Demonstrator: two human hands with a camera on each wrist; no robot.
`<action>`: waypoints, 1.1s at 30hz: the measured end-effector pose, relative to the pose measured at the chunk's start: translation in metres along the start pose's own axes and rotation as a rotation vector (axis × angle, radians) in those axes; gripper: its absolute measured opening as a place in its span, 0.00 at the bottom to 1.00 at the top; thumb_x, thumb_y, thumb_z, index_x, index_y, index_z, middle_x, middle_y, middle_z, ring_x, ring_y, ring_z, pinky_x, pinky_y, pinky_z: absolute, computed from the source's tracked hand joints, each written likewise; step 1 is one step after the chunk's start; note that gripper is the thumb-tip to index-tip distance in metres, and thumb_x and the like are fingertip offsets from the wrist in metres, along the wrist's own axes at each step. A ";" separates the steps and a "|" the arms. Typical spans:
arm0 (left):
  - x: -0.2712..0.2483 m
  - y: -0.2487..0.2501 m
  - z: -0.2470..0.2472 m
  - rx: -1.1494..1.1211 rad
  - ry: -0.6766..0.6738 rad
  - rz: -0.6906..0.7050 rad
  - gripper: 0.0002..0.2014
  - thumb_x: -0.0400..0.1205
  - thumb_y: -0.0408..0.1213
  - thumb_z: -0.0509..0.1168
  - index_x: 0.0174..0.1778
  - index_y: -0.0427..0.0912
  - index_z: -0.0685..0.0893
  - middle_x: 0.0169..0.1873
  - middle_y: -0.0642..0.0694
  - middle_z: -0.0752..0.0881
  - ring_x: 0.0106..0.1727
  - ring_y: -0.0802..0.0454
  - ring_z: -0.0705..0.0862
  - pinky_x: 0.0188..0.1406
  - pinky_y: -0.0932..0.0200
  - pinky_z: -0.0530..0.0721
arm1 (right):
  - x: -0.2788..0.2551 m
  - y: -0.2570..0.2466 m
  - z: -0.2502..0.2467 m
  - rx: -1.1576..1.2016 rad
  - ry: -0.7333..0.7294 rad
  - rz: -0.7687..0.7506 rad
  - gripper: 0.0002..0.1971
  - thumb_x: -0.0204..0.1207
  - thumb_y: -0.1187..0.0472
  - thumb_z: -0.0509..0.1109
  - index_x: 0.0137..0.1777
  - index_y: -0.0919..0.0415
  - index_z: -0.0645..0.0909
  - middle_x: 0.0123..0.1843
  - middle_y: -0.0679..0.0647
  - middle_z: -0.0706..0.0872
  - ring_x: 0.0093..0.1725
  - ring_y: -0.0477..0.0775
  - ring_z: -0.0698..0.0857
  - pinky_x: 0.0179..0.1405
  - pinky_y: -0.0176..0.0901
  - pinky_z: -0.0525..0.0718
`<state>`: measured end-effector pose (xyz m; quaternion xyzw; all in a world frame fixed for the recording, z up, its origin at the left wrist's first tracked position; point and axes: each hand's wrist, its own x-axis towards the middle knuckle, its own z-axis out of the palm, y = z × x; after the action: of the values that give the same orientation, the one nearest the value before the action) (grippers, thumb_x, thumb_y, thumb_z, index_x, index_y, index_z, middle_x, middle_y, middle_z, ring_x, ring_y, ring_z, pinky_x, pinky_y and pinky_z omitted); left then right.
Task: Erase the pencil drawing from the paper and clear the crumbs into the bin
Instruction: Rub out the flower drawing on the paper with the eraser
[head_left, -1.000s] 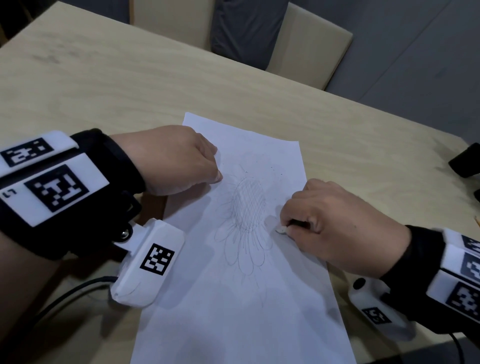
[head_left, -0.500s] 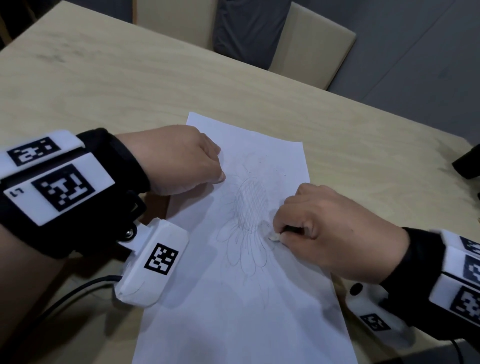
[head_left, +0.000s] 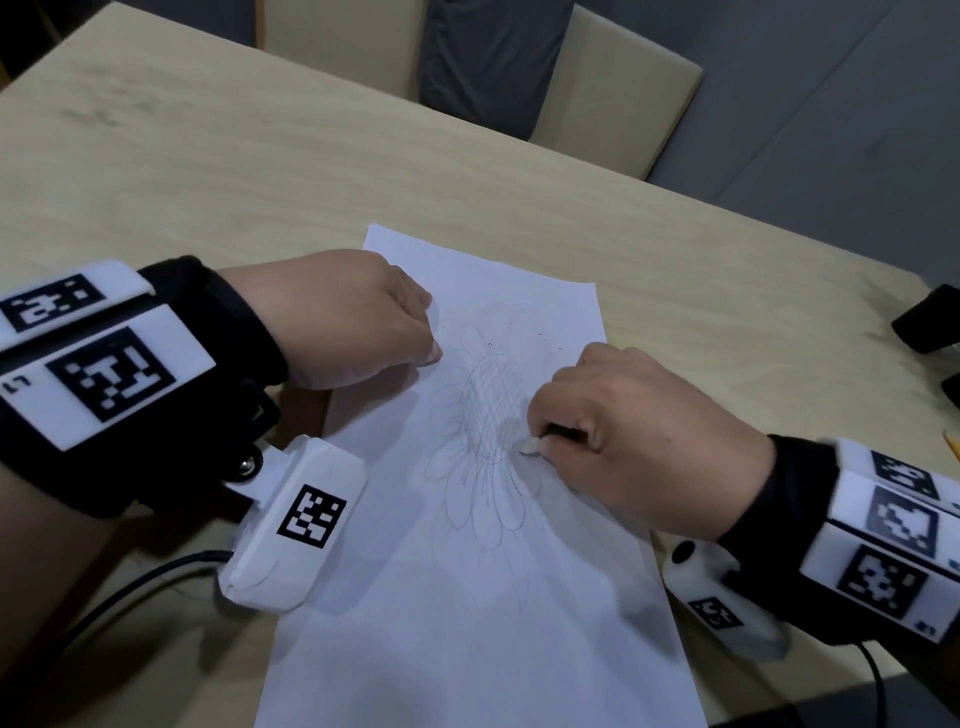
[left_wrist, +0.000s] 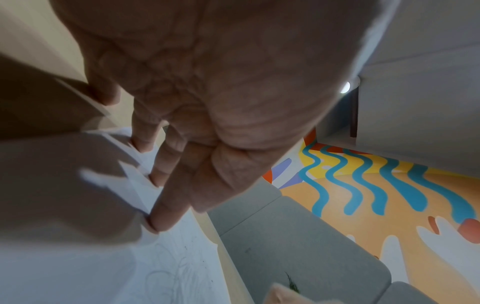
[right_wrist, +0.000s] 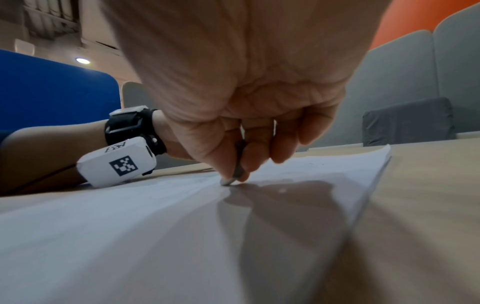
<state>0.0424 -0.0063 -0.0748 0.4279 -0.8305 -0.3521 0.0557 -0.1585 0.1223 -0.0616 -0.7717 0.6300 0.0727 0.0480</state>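
Observation:
A white sheet of paper (head_left: 467, 613) lies on the wooden table (head_left: 208, 182), with a pencil flower drawing (head_left: 488, 441) at its middle. My left hand (head_left: 423, 353) presses its fingertips (left_wrist: 155, 222) on the paper's upper left part, left of the drawing. My right hand (head_left: 537, 444) pinches a small eraser (head_left: 531, 447) between thumb and fingers. The eraser's pale tip (right_wrist: 228, 182) touches the paper at the right edge of the flower's hatched centre. A few dark crumbs (head_left: 488, 343) dot the paper above the drawing.
Two beige chairs (head_left: 613, 98) with a grey cushion stand behind the table's far edge. A black object (head_left: 924, 322) sits at the right edge of the table, and a pencil tip (head_left: 953, 444) shows below it. A cable (head_left: 130, 587) trails from my left wrist.
My right hand has rubbed the eraser leftward over the paper, closer to the flower's centre. The left hand has stayed pressed on the paper.

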 end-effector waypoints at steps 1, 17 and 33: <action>0.000 0.000 0.000 -0.006 0.001 -0.001 0.20 0.81 0.46 0.69 0.25 0.40 0.83 0.56 0.59 0.87 0.70 0.57 0.80 0.72 0.45 0.75 | 0.001 0.000 0.000 -0.006 0.002 -0.003 0.06 0.72 0.60 0.61 0.36 0.53 0.78 0.31 0.46 0.81 0.40 0.55 0.75 0.42 0.55 0.79; 0.001 -0.001 0.001 0.022 -0.003 -0.009 0.19 0.82 0.44 0.67 0.31 0.32 0.82 0.60 0.42 0.85 0.68 0.43 0.80 0.69 0.38 0.76 | -0.017 0.007 -0.003 -0.047 -0.097 0.035 0.06 0.71 0.60 0.59 0.36 0.53 0.77 0.32 0.47 0.80 0.41 0.54 0.75 0.43 0.53 0.78; 0.002 -0.002 0.002 0.008 0.005 0.000 0.23 0.80 0.48 0.68 0.27 0.33 0.77 0.57 0.43 0.85 0.67 0.43 0.81 0.69 0.35 0.76 | -0.017 0.012 -0.001 0.002 -0.067 0.040 0.07 0.73 0.58 0.59 0.37 0.53 0.78 0.33 0.45 0.81 0.42 0.53 0.76 0.45 0.52 0.77</action>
<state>0.0417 -0.0075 -0.0774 0.4292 -0.8318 -0.3475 0.0561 -0.1733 0.1364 -0.0571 -0.7561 0.6433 0.0991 0.0683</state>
